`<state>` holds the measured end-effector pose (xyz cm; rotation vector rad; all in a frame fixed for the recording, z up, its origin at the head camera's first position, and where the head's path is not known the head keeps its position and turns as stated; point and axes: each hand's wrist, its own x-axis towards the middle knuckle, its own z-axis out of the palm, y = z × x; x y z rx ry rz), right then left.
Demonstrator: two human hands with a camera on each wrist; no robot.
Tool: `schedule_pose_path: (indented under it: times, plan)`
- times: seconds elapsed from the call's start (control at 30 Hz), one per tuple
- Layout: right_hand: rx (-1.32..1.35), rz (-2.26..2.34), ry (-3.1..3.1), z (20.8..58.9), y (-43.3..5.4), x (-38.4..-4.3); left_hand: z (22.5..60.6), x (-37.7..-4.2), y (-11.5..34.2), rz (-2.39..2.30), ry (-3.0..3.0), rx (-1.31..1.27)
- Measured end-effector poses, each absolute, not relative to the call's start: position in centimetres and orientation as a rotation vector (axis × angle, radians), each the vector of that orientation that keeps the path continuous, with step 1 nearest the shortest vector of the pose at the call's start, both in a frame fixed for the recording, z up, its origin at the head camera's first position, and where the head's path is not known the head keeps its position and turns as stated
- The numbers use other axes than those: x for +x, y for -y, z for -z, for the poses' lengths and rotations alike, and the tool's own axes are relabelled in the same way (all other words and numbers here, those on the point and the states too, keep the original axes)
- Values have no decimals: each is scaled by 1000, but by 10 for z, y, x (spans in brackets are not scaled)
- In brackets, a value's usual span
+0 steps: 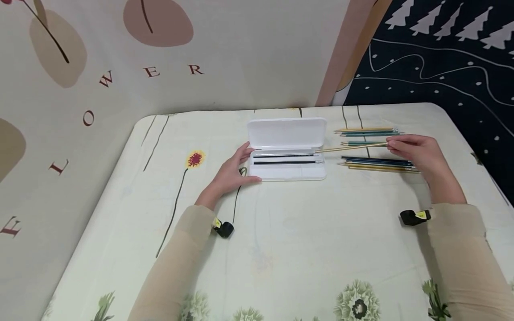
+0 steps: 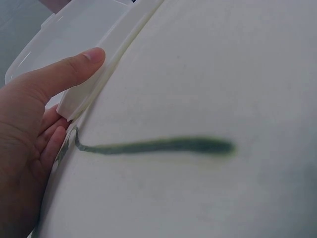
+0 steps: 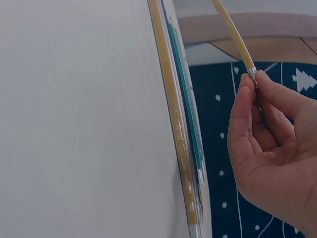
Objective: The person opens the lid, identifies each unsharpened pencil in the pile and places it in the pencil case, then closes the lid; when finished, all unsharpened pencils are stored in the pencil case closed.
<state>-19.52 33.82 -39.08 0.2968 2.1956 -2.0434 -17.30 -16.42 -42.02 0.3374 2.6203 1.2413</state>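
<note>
A white plastic pencil case (image 1: pixel 287 173) lies with its lid (image 1: pixel 287 133) raised, and dark pencils (image 1: pixel 285 162) rest inside its tray. At the case's left end, my left hand (image 1: pixel 232 171) grips it, thumb along the front edge and fingers round the far side; the left wrist view shows the thumb (image 2: pixel 81 67) over the case wall. My right hand (image 1: pixel 417 149) pinches a yellow pencil (image 1: pixel 353 147) near its metal-banded end. That pencil points left, its far end at the case's right edge. In the right wrist view the fingertips meet at the pencil's (image 3: pixel 240 44) band.
Right of the case lie yellow and green pencils (image 1: pixel 367 132) at the back, a green pencil (image 1: pixel 353 143) under the held one, and dark and yellow pencils (image 1: pixel 377 164) in front. A flower-patterned cloth (image 1: pixel 301 232) covers the table. Patterned fabric (image 1: pixel 257 53) hangs behind.
</note>
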Motion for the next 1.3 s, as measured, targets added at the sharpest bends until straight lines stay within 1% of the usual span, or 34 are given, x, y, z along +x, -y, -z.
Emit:
schedule_pose_path:
  times: [0.13, 0.27, 0.5, 0.9, 1.3]
  plan:
    - [262, 1988, -2224, 376, -316, -190, 420, -173, 164, -1238, -2620, 336]
    - [234, 1963, -2234, 370, -301, -189, 421, -174, 164, -1233, -2622, 333]
    - [220, 1863, -2292, 372, -284, -194, 421, -174, 164, -1234, -2621, 339]
    - [41, 1933, -2222, 378, -249, -201, 420, -173, 164, -1225, -2619, 324]
    - [-44, 1885, -2209, 377, -216, -206, 419, -173, 164, -1214, -2620, 338]
